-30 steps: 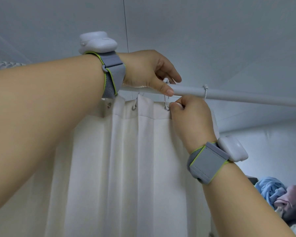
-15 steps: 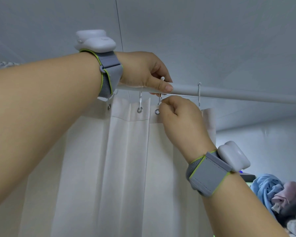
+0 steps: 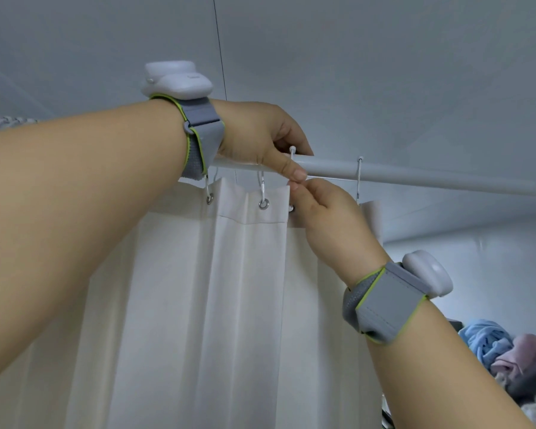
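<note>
Head view: the work is hanging a white curtain [image 3: 229,305] on a rod [image 3: 415,176], which runs from the middle of the picture out toward 3 o'clock. The step in hand, as I judge it, is closing one hook [image 3: 291,149] through its eyelet [image 3: 291,208] at the top hem.

The left hand [image 3: 257,134] comes in from 9 o'clock. Its grip is closed round the rod, with the fingers curled over the top and the thumb lying along the front, just beside the place where the hook passes over the rod. The right hand [image 3: 331,215] rises from 5 o'clock. Its grip is a tight pinch of fingertips just under the rod and above the eyelet, most likely on the lower end of the hook; the wire itself is hidden behind the fingers.

At 9 o'clock from this point, a fastened hook [image 3: 262,184] already carries the curtain. At 3 o'clock from it, a free hook [image 3: 359,174] hangs on the rod, with the loose curtain edge below it. A pile of clothes [image 3: 508,351] lies near the 4 o'clock corner.

The next move probably calls for a small, exact motion: to snap the wire shut while the left hand steadies the rod, then to bring the next eyelet to the free hook.
</note>
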`<act>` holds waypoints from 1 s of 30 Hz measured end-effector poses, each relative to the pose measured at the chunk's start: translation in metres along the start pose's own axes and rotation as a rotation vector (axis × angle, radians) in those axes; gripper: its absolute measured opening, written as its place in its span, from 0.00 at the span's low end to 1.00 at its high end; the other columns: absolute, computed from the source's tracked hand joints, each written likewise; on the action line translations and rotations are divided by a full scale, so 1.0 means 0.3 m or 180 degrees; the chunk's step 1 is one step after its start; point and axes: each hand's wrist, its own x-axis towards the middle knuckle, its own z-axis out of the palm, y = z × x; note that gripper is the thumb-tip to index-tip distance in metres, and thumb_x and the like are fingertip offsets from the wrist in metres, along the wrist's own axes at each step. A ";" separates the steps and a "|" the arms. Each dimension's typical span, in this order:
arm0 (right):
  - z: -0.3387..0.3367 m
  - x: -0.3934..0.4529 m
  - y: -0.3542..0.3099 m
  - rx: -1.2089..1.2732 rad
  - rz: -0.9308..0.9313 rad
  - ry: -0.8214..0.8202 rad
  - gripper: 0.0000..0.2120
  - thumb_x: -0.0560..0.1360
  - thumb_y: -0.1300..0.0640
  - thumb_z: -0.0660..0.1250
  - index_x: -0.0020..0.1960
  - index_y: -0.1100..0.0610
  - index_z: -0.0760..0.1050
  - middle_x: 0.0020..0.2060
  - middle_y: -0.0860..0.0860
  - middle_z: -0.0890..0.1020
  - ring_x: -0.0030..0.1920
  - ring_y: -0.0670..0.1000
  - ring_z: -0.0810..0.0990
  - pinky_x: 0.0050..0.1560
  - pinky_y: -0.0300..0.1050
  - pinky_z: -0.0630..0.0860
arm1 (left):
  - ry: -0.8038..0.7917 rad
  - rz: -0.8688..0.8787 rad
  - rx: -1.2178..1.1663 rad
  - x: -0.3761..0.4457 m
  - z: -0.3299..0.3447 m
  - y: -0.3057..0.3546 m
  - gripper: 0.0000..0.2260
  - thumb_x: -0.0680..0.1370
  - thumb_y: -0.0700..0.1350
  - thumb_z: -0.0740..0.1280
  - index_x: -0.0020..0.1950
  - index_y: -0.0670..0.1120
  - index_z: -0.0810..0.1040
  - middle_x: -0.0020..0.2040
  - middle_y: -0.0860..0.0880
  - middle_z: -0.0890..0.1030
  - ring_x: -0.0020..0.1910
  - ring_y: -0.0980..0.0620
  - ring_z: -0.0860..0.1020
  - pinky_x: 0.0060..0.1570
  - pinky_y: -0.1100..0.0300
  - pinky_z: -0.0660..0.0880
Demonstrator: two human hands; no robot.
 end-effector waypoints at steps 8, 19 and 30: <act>-0.008 0.006 0.016 0.0002 -0.0001 0.0058 0.16 0.81 0.50 0.57 0.51 0.62 0.77 0.48 0.56 0.81 0.48 0.55 0.76 0.45 0.47 0.70 | -0.0319 -0.0060 0.0457 0.032 0.009 0.008 0.15 0.73 0.62 0.65 0.56 0.56 0.76 0.49 0.52 0.82 0.49 0.51 0.78 0.54 0.53 0.74; -0.014 -0.011 0.030 -0.0008 -0.0041 0.0111 0.07 0.79 0.49 0.60 0.52 0.50 0.75 0.44 0.45 0.78 0.47 0.47 0.74 0.44 0.41 0.68 | -0.0430 -0.0137 0.0406 0.036 0.008 0.026 0.20 0.68 0.66 0.64 0.53 0.55 0.76 0.45 0.56 0.82 0.48 0.53 0.79 0.53 0.55 0.74; -0.032 -0.007 0.013 0.0614 -0.0047 0.0464 0.04 0.76 0.56 0.67 0.43 0.55 0.77 0.38 0.49 0.81 0.38 0.46 0.74 0.36 0.38 0.67 | -0.0239 -0.0252 0.0111 0.037 0.019 0.047 0.17 0.74 0.60 0.65 0.53 0.49 0.78 0.43 0.55 0.84 0.39 0.62 0.80 0.40 0.73 0.72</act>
